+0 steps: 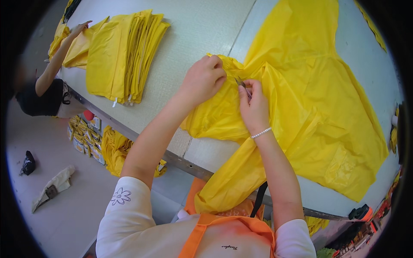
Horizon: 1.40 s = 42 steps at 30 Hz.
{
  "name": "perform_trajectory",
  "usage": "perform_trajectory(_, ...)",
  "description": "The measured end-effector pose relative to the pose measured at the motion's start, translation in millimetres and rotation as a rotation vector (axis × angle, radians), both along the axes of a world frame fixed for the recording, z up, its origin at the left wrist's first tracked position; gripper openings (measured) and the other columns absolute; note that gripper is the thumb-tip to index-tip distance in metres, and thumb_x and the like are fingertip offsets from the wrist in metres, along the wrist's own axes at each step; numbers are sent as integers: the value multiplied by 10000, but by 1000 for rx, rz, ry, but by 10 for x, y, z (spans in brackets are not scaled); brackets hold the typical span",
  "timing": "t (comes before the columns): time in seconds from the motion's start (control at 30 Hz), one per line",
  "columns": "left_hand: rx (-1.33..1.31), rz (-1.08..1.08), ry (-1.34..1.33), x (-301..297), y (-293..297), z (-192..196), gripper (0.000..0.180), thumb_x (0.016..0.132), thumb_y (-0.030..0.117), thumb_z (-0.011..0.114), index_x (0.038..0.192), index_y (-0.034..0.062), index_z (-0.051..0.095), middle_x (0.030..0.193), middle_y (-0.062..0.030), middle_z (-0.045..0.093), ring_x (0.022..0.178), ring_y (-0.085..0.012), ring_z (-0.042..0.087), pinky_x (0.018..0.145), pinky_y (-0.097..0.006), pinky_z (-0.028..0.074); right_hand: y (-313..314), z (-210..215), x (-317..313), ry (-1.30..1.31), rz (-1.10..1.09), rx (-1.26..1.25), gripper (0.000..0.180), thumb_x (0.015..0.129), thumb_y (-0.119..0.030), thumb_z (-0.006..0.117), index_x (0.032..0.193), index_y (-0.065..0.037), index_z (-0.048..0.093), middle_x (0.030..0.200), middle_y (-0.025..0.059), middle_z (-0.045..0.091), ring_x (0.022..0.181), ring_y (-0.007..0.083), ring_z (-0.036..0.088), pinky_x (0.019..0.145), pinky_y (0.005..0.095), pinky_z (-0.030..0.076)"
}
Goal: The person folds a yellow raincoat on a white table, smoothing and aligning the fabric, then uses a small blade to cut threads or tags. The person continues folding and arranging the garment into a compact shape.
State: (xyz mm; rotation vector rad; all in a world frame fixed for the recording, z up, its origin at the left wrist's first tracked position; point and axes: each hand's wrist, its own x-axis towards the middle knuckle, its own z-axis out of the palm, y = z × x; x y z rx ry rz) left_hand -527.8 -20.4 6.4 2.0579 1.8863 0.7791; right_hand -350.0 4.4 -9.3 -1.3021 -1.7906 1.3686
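A thin, shiny yellow raincoat point(318, 112) lies spread over the table, bunched toward its left side. One long sleeve-like part point(232, 180) drapes over the near table edge onto my lap. My left hand point(204, 79) is closed, pinching the gathered yellow cloth; its fingertips are partly hidden. Just right of it, my right hand point(254, 105) grips small metal thread snips point(240, 81), their tips pointing up and left toward the bunched cloth. The two hands are apart, with raincoat folds between and beneath them.
Left of my hands, a thick stack of folded yellow garments point(114, 60) stands on the pale table point(189, 30). Beyond it a co-worker's hand point(81, 28) reaches over more yellow cloth. Packed yellow bundles point(86, 137) sit below the table edge. A dark bag point(28, 163) lies on the floor.
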Motion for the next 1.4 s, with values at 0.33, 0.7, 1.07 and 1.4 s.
perform_trajectory(0.33, -263, 139, -469, -118, 56, 41, 63, 752, -8, 653, 787, 5, 603, 829, -13, 557, 678, -80, 483, 618, -214, 413, -19, 52, -123, -244, 127, 271, 172, 862, -225, 570, 938, -80, 519, 864, 107, 611, 765, 318, 599, 607, 420, 469)
perform_trajectory(0.7, -319, 145, -530, -145, 85, 22, 46, 791, 11, 646, 804, 1, 603, 814, 2, 559, 681, -66, 476, 629, -211, 414, 41, 32, -255, -314, 181, 369, 173, 861, -246, 566, 890, -89, 498, 806, 104, 600, 724, 322, 605, 588, 436, 471)
perform_trajectory(1.07, -258, 189, -484, -130, 51, -22, 58, 801, 24, 640, 827, -3, 595, 832, -13, 564, 708, -80, 504, 655, -222, 433, 108, 137, -250, -315, 219, 246, 159, 874, -232, 538, 868, -75, 512, 788, 114, 630, 742, 329, 604, 616, 440, 456)
perform_trajectory(1.4, -284, 552, -98, -349, -1648, 173, 243, 757, 68, 665, 655, 13, 451, 659, -41, 440, 620, -125, 438, 563, -258, 357, -195, 517, 627, -23, 43, 160, 256, 816, -124, 637, 1036, -37, 538, 890, 107, 591, 781, 254, 600, 667, 338, 500)
